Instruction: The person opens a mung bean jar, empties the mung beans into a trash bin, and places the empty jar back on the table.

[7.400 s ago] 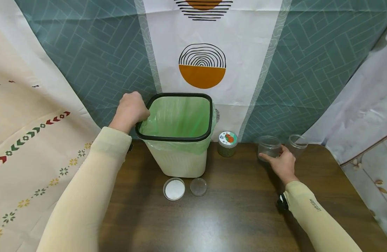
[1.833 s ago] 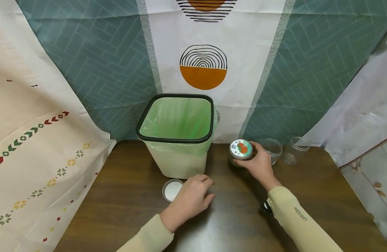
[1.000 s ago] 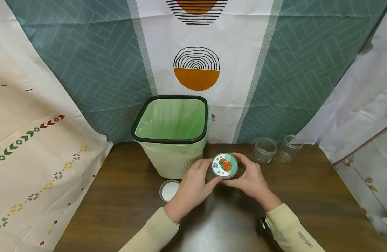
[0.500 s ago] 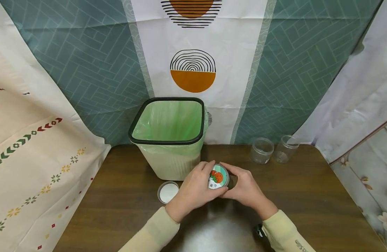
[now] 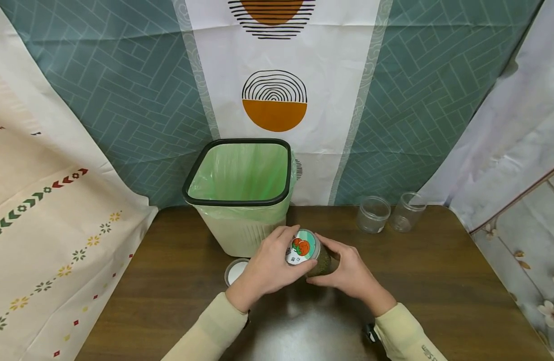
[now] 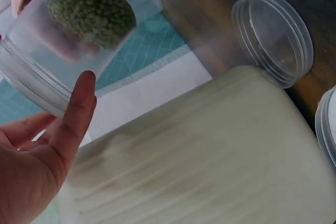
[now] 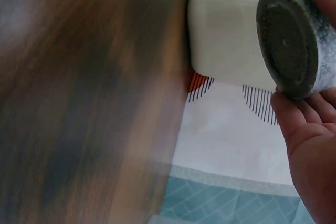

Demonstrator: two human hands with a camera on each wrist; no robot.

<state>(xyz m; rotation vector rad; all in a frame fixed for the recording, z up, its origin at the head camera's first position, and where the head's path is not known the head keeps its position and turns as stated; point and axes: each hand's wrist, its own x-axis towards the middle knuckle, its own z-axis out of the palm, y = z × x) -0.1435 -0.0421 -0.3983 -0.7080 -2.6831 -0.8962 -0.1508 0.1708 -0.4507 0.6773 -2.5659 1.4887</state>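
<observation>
A clear screw-top jar (image 5: 321,261) with green beans in it is held between my two hands, tilted in front of the bin. My left hand (image 5: 273,265) grips its lid (image 5: 302,246), which carries a label with orange fruit. Lower on the jar, my right hand (image 5: 351,268) holds the body round its sides. The left wrist view shows the green beans (image 6: 92,11) gathered toward the base, with fingers of the left hand (image 6: 44,156) at the lid end. In the right wrist view the jar's base (image 7: 287,45) faces the camera, the right hand's fingers (image 7: 294,116) against its side.
A bin (image 5: 240,225) with a green liner stands behind the hands. A white-lined round lid (image 5: 235,271) and a clear lid (image 6: 273,38) lie before it. Two clear jars (image 5: 373,214) stand at the back right of the wooden table (image 5: 439,281).
My left hand has left the bin's rim and taken the lid. My right hand has left a clear jar and brought the bean jar left to the middle, where it now tilts.
</observation>
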